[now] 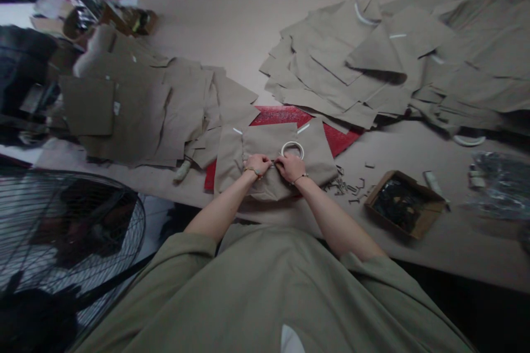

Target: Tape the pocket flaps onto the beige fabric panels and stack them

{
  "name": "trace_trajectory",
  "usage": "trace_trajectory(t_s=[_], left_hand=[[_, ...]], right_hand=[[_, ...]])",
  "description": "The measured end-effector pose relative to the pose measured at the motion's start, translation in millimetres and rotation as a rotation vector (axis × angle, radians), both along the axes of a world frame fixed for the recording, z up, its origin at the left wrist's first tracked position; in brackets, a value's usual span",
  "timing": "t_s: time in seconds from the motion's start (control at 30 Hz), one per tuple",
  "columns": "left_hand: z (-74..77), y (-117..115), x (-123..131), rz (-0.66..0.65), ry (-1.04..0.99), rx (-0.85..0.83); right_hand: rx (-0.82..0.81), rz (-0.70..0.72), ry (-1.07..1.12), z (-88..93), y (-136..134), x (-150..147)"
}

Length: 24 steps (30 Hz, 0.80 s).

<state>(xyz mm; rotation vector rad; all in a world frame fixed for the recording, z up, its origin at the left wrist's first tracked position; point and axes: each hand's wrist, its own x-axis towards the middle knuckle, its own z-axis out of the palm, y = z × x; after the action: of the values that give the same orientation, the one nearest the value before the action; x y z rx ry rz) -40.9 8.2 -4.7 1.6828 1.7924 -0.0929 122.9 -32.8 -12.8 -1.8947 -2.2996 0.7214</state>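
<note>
Head view: two hands (291, 166) pinch one metal piece (273, 164) on one tan cloth (269, 139)

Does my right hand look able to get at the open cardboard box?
Probably yes: the cardboard box is open on top, and only fabric and small metal pieces seem to lie between it and your right hand, though that hand is busy at the fabric beside your left hand.

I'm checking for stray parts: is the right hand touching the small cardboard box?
Apart. The head view shows a plain gap: beige fabric and loose metal pieces lie between the right hand and the cardboard box.
</note>
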Motion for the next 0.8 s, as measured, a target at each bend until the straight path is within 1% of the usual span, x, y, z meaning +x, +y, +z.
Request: trace_trajectory(t_s=[0.1, 0.2, 0.3, 0.4, 0.5, 0.6, 0.7, 0.8], left_hand=[[-0.4, 1, 3, 0.052, 0.009, -0.013], [0.8, -1, 4, 0.101, -0.021, 0.012], [2.9, -4, 4, 0.117, -0.032, 0.040], [5.7, -8, 3, 0.060, 0.010, 0.055], [8.3, -12, 1, -0.009, 0.001, 0.081], [9.8, -18, 0, -0.042, -0.001, 0.105], [9.9, -19, -1, -0.051, -0.003, 0.126], [9.6, -12, -9, -0.092, -0.058, 0.083]], right_hand=[[-0.019, 0.028, 0.027, 2.4, 2, 4], [-0.046, 0.054, 0.045, 4.9, 5, 8], [-0.062, 0.045, 0.052, 8.4, 12, 10], [-0.100, 0.066, 0.043, 11.7, 25, 12], [-0.158, 0.113, 0.015, 12.5, 42, 14], [-0.234, 0.152, -0.038, 11.0, 58, 15], [-0.303, 0.163, -0.110, 12.1, 70, 9], [-0.360, 0.145, -0.198, 21.2, 77, -5]])
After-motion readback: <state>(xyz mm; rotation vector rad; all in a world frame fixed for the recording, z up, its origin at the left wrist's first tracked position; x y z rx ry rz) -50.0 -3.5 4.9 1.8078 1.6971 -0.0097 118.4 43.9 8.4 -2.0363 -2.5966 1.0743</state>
